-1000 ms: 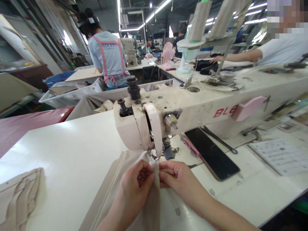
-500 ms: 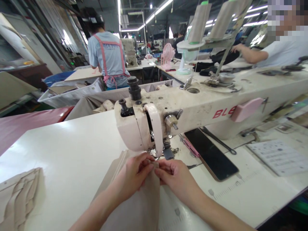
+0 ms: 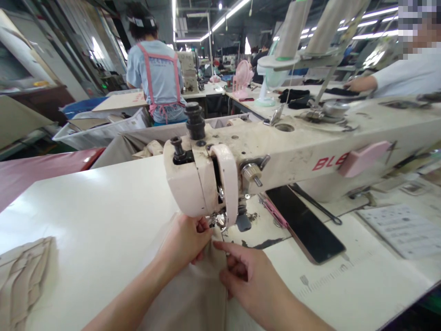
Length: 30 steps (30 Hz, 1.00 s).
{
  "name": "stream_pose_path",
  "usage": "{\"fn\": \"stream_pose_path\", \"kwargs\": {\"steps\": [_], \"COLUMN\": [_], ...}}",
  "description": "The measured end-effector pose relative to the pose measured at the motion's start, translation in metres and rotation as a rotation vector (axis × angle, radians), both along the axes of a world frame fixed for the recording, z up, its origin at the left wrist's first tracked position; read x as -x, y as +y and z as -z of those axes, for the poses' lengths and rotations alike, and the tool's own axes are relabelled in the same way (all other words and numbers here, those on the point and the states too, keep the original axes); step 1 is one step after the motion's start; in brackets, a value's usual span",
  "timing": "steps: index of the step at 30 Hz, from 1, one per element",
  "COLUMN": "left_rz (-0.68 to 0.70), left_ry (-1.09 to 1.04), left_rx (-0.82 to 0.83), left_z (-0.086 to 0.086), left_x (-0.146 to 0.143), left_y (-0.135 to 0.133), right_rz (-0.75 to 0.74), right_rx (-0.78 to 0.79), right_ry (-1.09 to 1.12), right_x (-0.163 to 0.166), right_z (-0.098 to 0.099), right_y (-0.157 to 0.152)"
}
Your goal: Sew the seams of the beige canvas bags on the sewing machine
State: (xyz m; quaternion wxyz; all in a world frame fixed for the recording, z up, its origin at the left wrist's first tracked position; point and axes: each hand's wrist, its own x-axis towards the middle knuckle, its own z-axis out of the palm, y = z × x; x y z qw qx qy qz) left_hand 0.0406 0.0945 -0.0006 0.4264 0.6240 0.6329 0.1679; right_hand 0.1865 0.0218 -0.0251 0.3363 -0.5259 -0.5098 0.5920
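Note:
A piece of beige fabric (image 3: 196, 294) lies on the white table under the sewing machine's head (image 3: 193, 184), its far end close to the presser foot (image 3: 219, 220). My left hand (image 3: 188, 241) is closed on the fabric just in front of the foot, with thumb and fingers pinching a fold. At the fabric's right edge is my right hand (image 3: 250, 273). Its index finger reaches over the cloth, while the thumb and curled fingers hold the edge. The needle is hard to make out behind the pink-white guard (image 3: 228, 188).
Stacked beige pieces (image 3: 25, 280) lie at the left. Right of the machine head are a phone (image 3: 306, 225), pink-handled snips (image 3: 274, 210), a dark rod-like tool (image 3: 319, 205) and a printed sheet (image 3: 403, 227). One person (image 3: 156, 78) stands ahead; another person's arm (image 3: 365, 85) shows at right.
My right hand has drawn back toward me along the fabric edge, its index finger now straighter. My left hand has shifted slightly left, still pinching the fabric. The view has moved a little.

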Motion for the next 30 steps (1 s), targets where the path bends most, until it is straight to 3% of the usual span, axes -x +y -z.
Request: {"fn": "stream_pose_path", "kwargs": {"steps": [9, 22, 24, 27, 30], "left_rz": [-0.029, -0.175, -0.201, -0.157, 0.089], "left_ry": [0.113, 0.014, -0.007, -0.012, -0.032], "left_rx": [-0.035, -0.217, -0.238, -0.360, -0.538], "left_z": [0.005, 0.003, 0.004, 0.012, 0.025], "left_x": [-0.002, 0.001, 0.006, 0.013, 0.014], "left_y": [0.009, 0.009, -0.004, -0.046, -0.102], "right_rz": [-0.046, -0.048, -0.023, -0.021, -0.047], "right_rx": [0.017, 0.037, 0.023, 0.045, 0.057], "right_ry": [0.019, 0.038, 0.039, 0.077, 0.143], "right_x": [-0.006, -0.011, -0.013, -0.016, -0.014], "right_z": [0.001, 0.012, 0.013, 0.014, 0.009], "right_y": [0.020, 0.020, 0.009, -0.013, -0.030]}}
